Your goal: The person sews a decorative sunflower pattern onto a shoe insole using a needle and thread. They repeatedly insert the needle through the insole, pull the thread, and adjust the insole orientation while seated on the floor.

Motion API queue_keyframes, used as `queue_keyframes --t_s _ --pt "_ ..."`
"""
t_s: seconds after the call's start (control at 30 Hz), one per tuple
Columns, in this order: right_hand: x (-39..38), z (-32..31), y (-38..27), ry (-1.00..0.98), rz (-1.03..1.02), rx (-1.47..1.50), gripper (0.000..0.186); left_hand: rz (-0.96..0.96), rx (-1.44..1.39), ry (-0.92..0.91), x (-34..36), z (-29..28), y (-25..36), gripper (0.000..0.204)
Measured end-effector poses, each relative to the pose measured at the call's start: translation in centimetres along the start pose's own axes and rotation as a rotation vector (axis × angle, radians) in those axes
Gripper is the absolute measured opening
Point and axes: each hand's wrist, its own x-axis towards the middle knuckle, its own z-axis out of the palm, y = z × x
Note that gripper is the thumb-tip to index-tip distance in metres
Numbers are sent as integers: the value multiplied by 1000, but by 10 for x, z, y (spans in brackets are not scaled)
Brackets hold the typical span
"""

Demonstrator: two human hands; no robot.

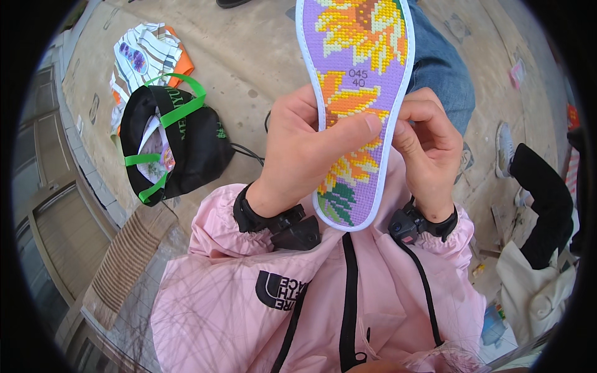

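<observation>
A purple cross-stitch insole (348, 56) with yellow and orange sunflowers, green leaves and a white bound edge is held upright in front of my chest. My left hand (305, 146) grips it from the left, thumb flat across the stitched front and the other fingers behind. At its right edge my right hand (430, 137) is closed in a pinch, thumb and forefinger against the white border. Whatever sits between those fingertips is too small or hidden to make out. Both wrists carry black straps with small black devices.
To the left, a black bag (199, 140) with green handles stands open on the floor, things inside. Beyond it lies a striped cloth item (149, 53) with orange parts. A ribbed brown mat (130, 261) is at lower left. Another person's black-clad leg (544, 199) shows at right.
</observation>
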Motion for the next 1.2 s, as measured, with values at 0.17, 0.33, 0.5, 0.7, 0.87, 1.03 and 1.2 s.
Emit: queue_keyframes --t_s 0.17,0.33,0.5,0.7,0.87,1.03,1.2 --pt "0 1 1 -29 -35 13 5 -23 -4 6 1 1 -1 23" --pt "-1 0 1 -30 -28 9 4 -52 -28 -14 2 -1 -2 24" --pt "0 1 -1 -35 -58 -43 3 -22 40 7 1 3 -1 23" --pt "-1 2 5 -28 -93 -2 4 -68 -31 -22 1 2 -2 24" --pt "0 2 2 -28 -103 -59 4 -77 -47 -26 0 1 -2 26" --pt "0 3 2 -6 -136 -115 4 -94 -72 -28 1 -2 -2 27" --pt "-1 3 -3 29 -188 -190 5 -116 -162 -124 1 -5 0 30"
